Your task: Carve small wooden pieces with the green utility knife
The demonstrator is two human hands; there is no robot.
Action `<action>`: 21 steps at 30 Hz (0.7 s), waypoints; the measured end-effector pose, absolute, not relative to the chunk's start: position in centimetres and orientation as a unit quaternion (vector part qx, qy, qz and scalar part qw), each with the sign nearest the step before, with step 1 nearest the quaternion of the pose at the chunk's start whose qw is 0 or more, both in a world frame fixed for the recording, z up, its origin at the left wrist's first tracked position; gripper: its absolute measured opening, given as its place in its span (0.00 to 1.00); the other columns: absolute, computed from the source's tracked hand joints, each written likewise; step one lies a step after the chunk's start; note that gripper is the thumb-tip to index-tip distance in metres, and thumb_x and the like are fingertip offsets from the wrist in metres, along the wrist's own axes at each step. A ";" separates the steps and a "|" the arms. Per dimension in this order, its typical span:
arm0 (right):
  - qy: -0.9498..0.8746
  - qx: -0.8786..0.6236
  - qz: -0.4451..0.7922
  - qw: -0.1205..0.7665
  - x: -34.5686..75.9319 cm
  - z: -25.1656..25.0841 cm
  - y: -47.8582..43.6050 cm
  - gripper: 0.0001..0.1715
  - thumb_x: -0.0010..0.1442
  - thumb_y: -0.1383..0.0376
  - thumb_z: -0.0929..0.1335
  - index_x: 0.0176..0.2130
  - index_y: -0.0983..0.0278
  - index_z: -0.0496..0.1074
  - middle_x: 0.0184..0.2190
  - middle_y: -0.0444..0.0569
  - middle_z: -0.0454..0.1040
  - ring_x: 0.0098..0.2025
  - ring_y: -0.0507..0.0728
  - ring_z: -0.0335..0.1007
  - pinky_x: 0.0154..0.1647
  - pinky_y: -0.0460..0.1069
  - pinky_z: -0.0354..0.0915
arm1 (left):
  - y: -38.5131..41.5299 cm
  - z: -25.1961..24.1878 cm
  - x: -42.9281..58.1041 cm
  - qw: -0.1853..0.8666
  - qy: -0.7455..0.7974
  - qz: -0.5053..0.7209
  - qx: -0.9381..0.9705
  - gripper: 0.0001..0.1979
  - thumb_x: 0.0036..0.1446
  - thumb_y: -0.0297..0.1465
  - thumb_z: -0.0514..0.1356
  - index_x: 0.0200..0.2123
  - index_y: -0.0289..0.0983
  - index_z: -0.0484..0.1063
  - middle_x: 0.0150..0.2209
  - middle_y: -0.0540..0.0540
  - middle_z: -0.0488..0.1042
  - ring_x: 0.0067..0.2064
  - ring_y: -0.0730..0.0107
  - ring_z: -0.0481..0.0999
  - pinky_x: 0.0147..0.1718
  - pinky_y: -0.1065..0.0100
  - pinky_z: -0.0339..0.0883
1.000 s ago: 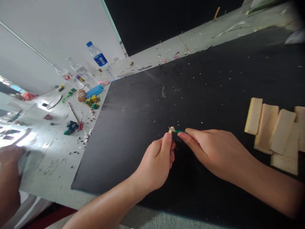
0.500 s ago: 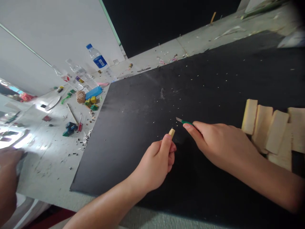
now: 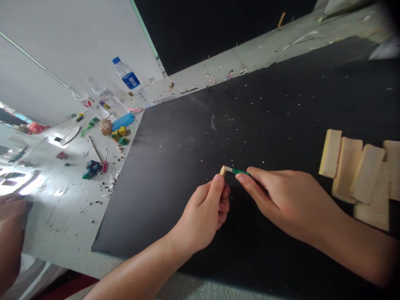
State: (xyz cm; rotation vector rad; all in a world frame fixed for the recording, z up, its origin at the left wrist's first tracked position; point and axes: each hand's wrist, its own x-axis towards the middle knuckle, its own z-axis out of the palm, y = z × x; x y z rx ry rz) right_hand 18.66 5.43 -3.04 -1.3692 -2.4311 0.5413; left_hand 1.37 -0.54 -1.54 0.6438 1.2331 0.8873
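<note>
My left hand (image 3: 208, 212) is closed around a small pale piece of wood (image 3: 223, 171), whose tip sticks out above the thumb; the rest is hidden in the fist. My right hand (image 3: 278, 193) grips a craft knife (image 3: 240, 171) with a green handle and a short metal blade. The blade's end meets the tip of the wood piece, or lies very close to it. Both hands are held over a black mat (image 3: 162, 175) dotted with tiny pale shavings.
Several pale wooden blocks (image 3: 347, 166) lie at the right of the mat. On the left stand plastic bottles (image 3: 127, 75), with a twine ball (image 3: 106, 126), a red-handled screwdriver (image 3: 105, 166) and coloured cubes (image 3: 122, 131) nearby. Another person's arm (image 3: 11, 237) rests at the left edge.
My right hand has moved the knife left and slightly down, bringing its blade to the wood tip. The left hand has tilted the wood piece a little and stayed in place.
</note>
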 end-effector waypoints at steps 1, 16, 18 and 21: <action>-0.846 -0.475 0.195 0.146 18.6 -3.1 5.4 0.35 0.71 0.41 0.51 0.28 0.59 0.64 0.20 0.44 0.69 0.22 0.56 0.65 0.27 0.51 0.48 | -0.6 -1.6 1.4 0.677 0.548 0.396 0.291 0.23 0.71 0.51 0.49 0.32 0.39 0.59 0.22 0.58 0.52 0.20 0.83 0.45 0.17 0.78 0.41; -0.819 -0.541 0.176 0.076 18.8 -3.3 7.0 0.40 0.70 0.38 0.47 0.26 0.59 0.66 0.21 0.47 0.69 0.24 0.57 0.61 0.28 0.52 0.48 | -1.5 -1.3 1.8 0.665 0.564 0.349 0.343 0.22 0.71 0.50 0.50 0.31 0.39 0.59 0.22 0.57 0.55 0.21 0.82 0.49 0.20 0.76 0.48; -0.817 -0.545 0.171 0.080 18.9 -3.4 7.1 0.41 0.69 0.37 0.47 0.26 0.59 0.65 0.20 0.47 0.69 0.23 0.56 0.59 0.27 0.52 0.48 | -1.4 -1.2 1.7 0.667 0.564 0.357 0.331 0.22 0.71 0.49 0.50 0.31 0.39 0.58 0.22 0.58 0.54 0.21 0.81 0.48 0.20 0.76 0.48; -0.813 -0.549 0.171 0.088 18.9 -3.6 7.1 0.41 0.68 0.36 0.47 0.25 0.59 0.64 0.19 0.46 0.68 0.22 0.56 0.59 0.27 0.52 0.48 | -1.0 -1.3 1.5 0.666 0.563 0.366 0.325 0.22 0.72 0.49 0.49 0.31 0.39 0.58 0.22 0.58 0.53 0.21 0.81 0.48 0.20 0.76 0.48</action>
